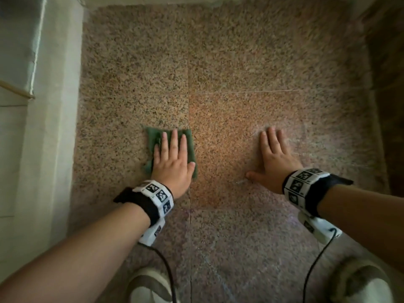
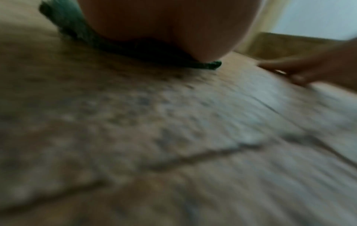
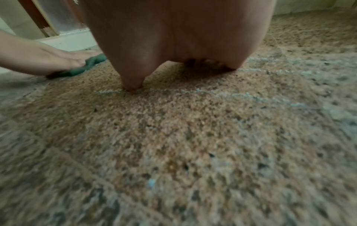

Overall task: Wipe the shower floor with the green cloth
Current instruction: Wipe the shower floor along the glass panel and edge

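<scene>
The left hand lies flat with its fingers straight, pressing down on the green cloth — most likely so the whole palm can push it along. The cloth is spread out on the shower floor, left of the middle, just by a line between two tiles. The right hand is flat too, fingers spread and holding nothing; it rests on the bare floor well apart from the cloth, probably to hold the person up while they lean in. The left wrist view is blurry — maybe that hand is moving. A pale wall stands to the left.
</scene>
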A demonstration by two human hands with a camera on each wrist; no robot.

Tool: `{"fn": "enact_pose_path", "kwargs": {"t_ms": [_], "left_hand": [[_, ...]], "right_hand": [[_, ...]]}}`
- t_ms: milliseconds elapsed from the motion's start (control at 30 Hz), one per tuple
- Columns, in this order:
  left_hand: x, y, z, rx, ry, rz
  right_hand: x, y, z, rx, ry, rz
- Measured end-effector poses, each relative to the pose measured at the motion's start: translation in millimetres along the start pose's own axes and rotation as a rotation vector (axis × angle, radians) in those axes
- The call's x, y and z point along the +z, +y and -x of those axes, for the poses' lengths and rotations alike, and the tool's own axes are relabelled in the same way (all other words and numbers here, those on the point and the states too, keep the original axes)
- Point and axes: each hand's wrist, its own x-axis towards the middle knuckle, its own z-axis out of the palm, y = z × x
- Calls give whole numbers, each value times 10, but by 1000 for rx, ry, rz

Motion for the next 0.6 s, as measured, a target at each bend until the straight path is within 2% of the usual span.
{"fn": "enact_pose_path", "kwargs": {"t_ms": [133,200,300,467,533,600], "left_hand": [[184,677,328,314,-120,-51],[277,773,359,370,-97,-79],[212,666,198,320,7,-79],[-136,341,-408,1,61,41],[-176,280,-486,-36,60,33],[-183,348,-413,-4,39,25]], "right_hand": [[-16,-6,0,-1,-6,-10],[-13,-3,5,-3,1,-7],[-18,8,16,-8,-4,-22],[-18,5,21,-15,-10,-19],[-9,21,13,-15,9,-27],[-8,21,6,-20,12,-35]]}}
